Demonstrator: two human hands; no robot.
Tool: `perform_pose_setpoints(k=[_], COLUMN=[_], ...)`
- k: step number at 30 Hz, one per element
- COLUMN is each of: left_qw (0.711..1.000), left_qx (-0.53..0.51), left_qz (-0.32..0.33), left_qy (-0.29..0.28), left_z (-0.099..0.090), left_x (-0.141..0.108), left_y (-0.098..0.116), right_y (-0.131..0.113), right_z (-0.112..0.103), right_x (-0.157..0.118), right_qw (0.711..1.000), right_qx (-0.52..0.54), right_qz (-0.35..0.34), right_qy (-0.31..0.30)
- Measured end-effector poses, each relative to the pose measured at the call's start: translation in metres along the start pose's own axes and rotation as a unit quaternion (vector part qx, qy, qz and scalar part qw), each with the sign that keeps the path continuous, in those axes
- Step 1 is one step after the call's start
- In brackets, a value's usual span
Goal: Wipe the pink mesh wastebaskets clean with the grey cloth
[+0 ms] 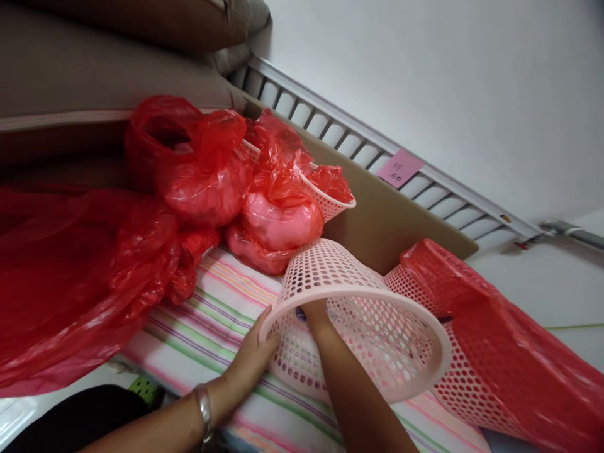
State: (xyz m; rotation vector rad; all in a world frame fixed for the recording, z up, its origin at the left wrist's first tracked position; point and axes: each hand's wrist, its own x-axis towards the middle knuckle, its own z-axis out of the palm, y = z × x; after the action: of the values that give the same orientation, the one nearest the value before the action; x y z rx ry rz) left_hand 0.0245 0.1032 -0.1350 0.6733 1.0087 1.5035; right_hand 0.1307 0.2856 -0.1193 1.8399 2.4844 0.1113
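A pink perforated plastic basket [325, 267] lies on its side, its wide mouth towards me. My left hand [260, 340] is closed around the left side of its rim, the thumb on the mouth's edge. Deep inside the basket is my right hand [314, 308]; its fingers are hidden by the wall and the shadow. A small bluish patch shows beside it, too little to name. Under the basket spreads a striped cloth [207, 314] in pink, green and white.
Tied red plastic bags [283, 220] and a white basket [330, 204] stand behind. A loose red bag [85, 277] spreads at left. Another pink basket [465, 371], partly under red plastic [514, 358], lies at right. A slatted rail [340, 132] runs along the wall.
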Motion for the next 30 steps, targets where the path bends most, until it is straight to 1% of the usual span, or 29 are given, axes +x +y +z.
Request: perform_pose_setpoints(k=[1, 3, 5, 7, 9, 11, 14, 16, 18, 19, 21, 23, 28, 30], left_qw=[1.000, 0.998, 0.998, 0.998, 0.998, 0.998, 0.999, 0.998, 0.998, 0.998, 0.998, 0.998, 0.999, 0.999], left_qx=[0.011, 0.040, 0.060, 0.062, 0.054, 0.044, 0.036, 0.032, 0.024, 0.015, -0.004, -0.018, -0.016, -0.015], left_qz=[0.016, 0.022, 0.015, 0.022, 0.035, 0.036, 0.013, -0.002, -0.005, -0.004, -0.004, -0.012, -0.011, -0.014], left_qy=[0.015, 0.030, 0.025, 0.021, 0.019, 0.022, 0.036, 0.050, 0.061, 0.065, 0.063, 0.053, 0.030, 0.027], left_z=[-0.002, -0.006, -0.009, -0.010, -0.011, -0.010, -0.011, -0.012, -0.014, -0.014, -0.014, -0.013, -0.010, -0.009], left_x=[0.002, 0.005, 0.007, 0.008, 0.008, 0.008, 0.008, 0.009, 0.009, 0.009, 0.009, 0.008, 0.004, 0.003], left_y=[0.004, 0.010, 0.010, 0.007, 0.005, 0.002, -0.002, -0.005, -0.007, -0.008, -0.007, -0.005, -0.001, -0.001], right_y=[0.000, 0.000, -0.002, -0.006, -0.012, -0.018, -0.029, -0.034, -0.037, -0.037, -0.038, -0.038, -0.033, -0.028], right_z=[0.000, 0.000, -0.001, -0.002, -0.003, -0.004, -0.003, -0.003, -0.004, -0.006, -0.009, -0.013, -0.012, -0.009], right_x=[-0.001, -0.004, -0.012, -0.025, -0.047, -0.078, -0.131, -0.161, -0.179, -0.182, -0.176, -0.156, -0.076, -0.045], right_qw=[1.000, 1.000, 0.999, 0.998, 0.998, 0.997, 0.996, 0.996, 0.996, 0.996, 0.996, 0.997, 0.997, 0.997], right_qx=[0.000, 0.001, 0.005, 0.009, 0.021, 0.040, 0.054, 0.044, 0.031, 0.024, 0.012, 0.003, 0.015, 0.019], right_qz=[0.002, 0.007, 0.012, 0.017, 0.015, 0.003, -0.025, -0.035, -0.041, -0.042, -0.032, -0.012, 0.064, 0.065], right_qy=[-0.008, -0.027, -0.043, -0.054, -0.061, -0.063, -0.062, -0.070, -0.075, -0.076, -0.081, -0.080, -0.050, -0.044])
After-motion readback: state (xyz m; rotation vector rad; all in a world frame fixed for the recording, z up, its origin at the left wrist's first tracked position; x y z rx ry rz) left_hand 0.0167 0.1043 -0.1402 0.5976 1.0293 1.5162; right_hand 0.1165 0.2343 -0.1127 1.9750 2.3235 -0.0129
